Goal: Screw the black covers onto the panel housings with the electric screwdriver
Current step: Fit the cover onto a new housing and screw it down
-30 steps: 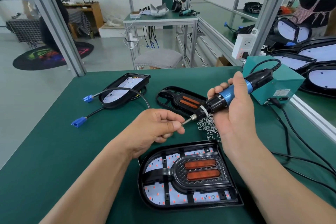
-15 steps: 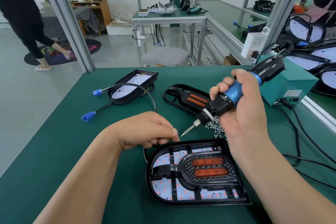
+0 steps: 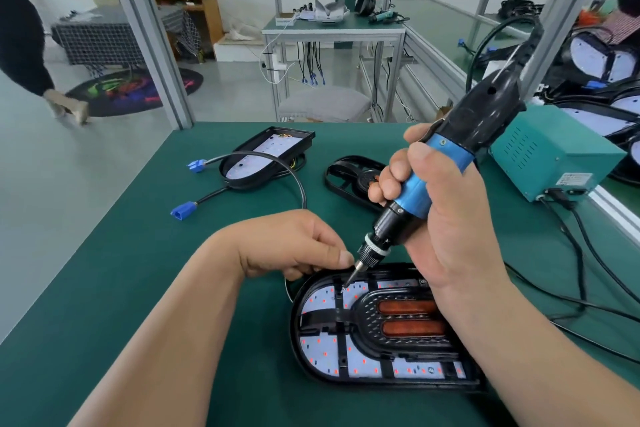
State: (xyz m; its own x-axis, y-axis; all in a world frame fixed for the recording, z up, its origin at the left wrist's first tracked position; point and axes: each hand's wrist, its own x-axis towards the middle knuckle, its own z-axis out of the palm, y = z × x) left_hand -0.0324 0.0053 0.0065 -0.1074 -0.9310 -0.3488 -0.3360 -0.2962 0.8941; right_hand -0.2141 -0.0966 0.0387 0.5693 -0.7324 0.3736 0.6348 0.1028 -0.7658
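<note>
A black oval panel housing (image 3: 298, 329) lies at the near middle of the green table, with a white board dotted with red LEDs inside. A black cover (image 3: 367, 319) with two orange strips sits in it. My right hand (image 3: 446, 229) grips the blue and black electric screwdriver (image 3: 429, 180), held steeply. Its bit tip touches the cover's upper left corner, at a screw. My left hand (image 3: 294, 246) rests curled on the housing's top left rim, thumb and fingertips pinched beside the bit. A spare black cover (image 3: 343, 177) and another housing (image 3: 266, 156) lie farther back.
A black cable with blue connectors (image 3: 183, 213) loops from the far housing. A teal power box (image 3: 550, 156) stands at the right, with black cords trailing across the table. More housings are stacked at the far right. A person walks at the far left.
My right hand tipped the screwdriver upright and lowered its bit onto the cover's upper left corner. My left hand dropped onto the housing's rim beside the bit. The view moved closer.
</note>
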